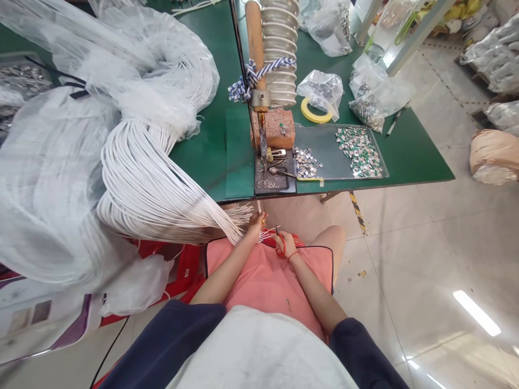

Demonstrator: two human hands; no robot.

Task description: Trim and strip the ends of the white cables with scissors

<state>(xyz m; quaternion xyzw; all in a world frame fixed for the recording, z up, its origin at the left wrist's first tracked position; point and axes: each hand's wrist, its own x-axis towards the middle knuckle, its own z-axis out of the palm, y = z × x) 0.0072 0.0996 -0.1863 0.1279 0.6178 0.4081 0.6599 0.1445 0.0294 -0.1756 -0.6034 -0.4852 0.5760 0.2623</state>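
- Presently the left hand point(254, 223) grips a bunch of white cords point(162, 189) near their ends, just below the green bench point(409, 154).
- Right hand point(285, 243) closes around red-handled scissors point(279, 247), just beside the cord ends.
- Metal clips point(359, 152) lie in a tray point(320, 146) on the bench.

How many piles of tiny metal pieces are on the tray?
2. A small silver pile sits at the left end of the tray, and a bigger green-and-silver pile sits at its right end. No other pile seems hidden.
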